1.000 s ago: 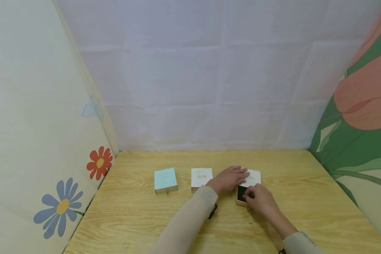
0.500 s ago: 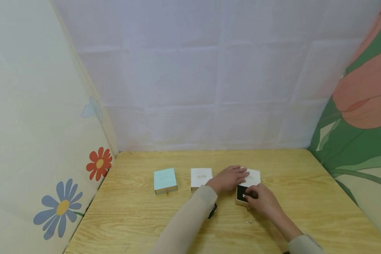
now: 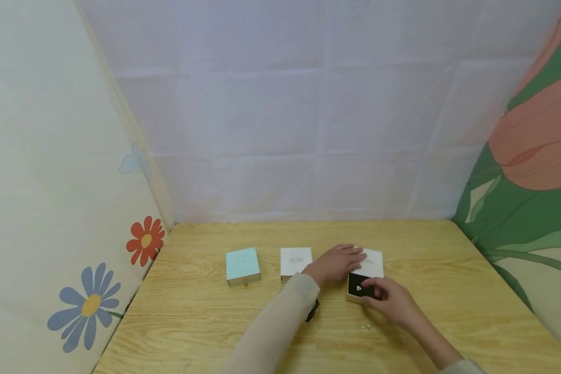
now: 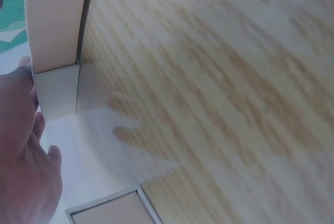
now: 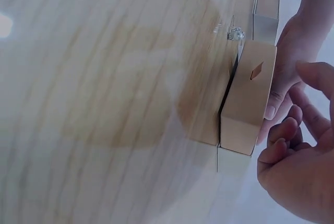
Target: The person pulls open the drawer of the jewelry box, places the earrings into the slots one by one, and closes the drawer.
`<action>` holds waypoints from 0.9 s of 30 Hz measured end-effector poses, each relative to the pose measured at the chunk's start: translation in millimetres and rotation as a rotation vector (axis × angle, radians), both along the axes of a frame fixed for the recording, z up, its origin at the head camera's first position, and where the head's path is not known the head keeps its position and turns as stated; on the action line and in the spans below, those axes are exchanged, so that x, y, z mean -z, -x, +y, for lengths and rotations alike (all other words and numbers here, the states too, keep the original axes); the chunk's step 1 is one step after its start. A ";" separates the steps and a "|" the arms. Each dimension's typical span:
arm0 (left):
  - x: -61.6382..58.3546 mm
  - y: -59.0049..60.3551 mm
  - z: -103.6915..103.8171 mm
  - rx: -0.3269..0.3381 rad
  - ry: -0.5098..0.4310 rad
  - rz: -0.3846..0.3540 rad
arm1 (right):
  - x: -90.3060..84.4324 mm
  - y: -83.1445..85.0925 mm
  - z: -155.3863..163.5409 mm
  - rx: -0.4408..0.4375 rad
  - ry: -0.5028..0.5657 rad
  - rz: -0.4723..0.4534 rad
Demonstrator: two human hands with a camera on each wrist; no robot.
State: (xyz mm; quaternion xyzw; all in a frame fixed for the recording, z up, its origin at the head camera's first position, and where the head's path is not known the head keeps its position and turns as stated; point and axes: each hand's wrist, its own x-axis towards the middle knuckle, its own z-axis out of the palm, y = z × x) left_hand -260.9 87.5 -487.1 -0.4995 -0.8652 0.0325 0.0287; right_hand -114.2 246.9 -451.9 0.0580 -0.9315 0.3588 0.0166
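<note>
Standing beside the bench (image 3: 215, 332), I see the small drawer box (image 3: 367, 265) lying right of centre, its white sleeve (image 3: 373, 261) pinned flat under the left hand (image 3: 336, 263), whose fingers lie straight across the top. The drawer (image 3: 357, 287) is pulled out toward the person, showing a black pad with a tiny bright earring (image 3: 358, 288) on it. The right hand (image 3: 392, 301) rests at the drawer's right edge with fingers loosely curled; whether they actually pinch the drawer I cannot tell.

I'd judge the box to be light, stiff card that would skid on the smooth wood unless the sleeve is held down as it is now. The drawer looks best taken by its front edge or little pull tab (image 5: 255, 71), not by its thin side walls. The earring is small, hard and easily lost.

A second earring (image 3: 366, 327) lies loose on the wood, near the right wrist.

Compared with a second ago, the right hand has drawn back to the right, uncovering the black pad and the earring; the left hand has not shifted. A white box (image 3: 296, 262) and a mint box (image 3: 243, 266) sit to the left, unmoved.
</note>
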 end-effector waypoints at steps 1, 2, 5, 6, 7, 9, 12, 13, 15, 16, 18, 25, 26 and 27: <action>0.2 0.1 -0.2 -0.002 0.002 0.001 | -0.4 -1.0 -0.1 -0.002 0.004 0.005; 0.3 0.3 -0.4 -0.004 0.002 0.003 | -0.7 -1.9 -0.1 -0.006 0.007 0.010; 0.8 0.8 -0.4 -0.007 0.000 0.001 | -1.7 -4.9 -0.1 -0.010 0.026 0.004; 1.0 1.0 -0.3 -0.006 0.000 0.002 | -1.9 -6.2 0.1 -0.011 0.034 -0.005; 0.9 1.0 -0.1 -0.006 0.001 0.000 | -2.0 -7.5 0.3 -0.013 0.043 -0.015; 1.0 0.9 0.5 -0.008 0.001 -0.003 | -1.9 -10.6 1.2 -0.026 0.056 -0.036; 2.0 1.1 1.4 -0.010 0.005 -0.002 | -0.6 -15.5 3.2 -0.063 0.058 -0.046; 2.5 1.4 1.5 -0.011 0.004 -0.001 | 0.2 -16.9 3.8 -0.076 0.053 -0.038; 3.7 2.2 1.9 -0.010 0.004 0.006 | 1.6 -19.7 5.3 -0.098 0.044 -0.026; 4.4 2.7 2.0 -0.008 0.003 0.010 | 2.3 -21.0 6.0 -0.107 0.041 -0.022; 6.1 3.9 2.5 -0.006 -0.002 0.009 | 3.7 -23.1 7.1 -0.114 0.039 -0.026; 10.9 6.3 3.0 -0.005 -0.004 0.001 | 9.8 -28.8 10.2 -0.149 0.035 -0.097; 11.3 6.3 2.9 -0.004 -0.002 0.006 | 10.9 -29.3 10.7 -0.157 0.038 -0.113; 11.5 6.3 2.9 -0.002 -0.001 0.010 | 12.1 -29.7 11.2 -0.162 0.044 -0.130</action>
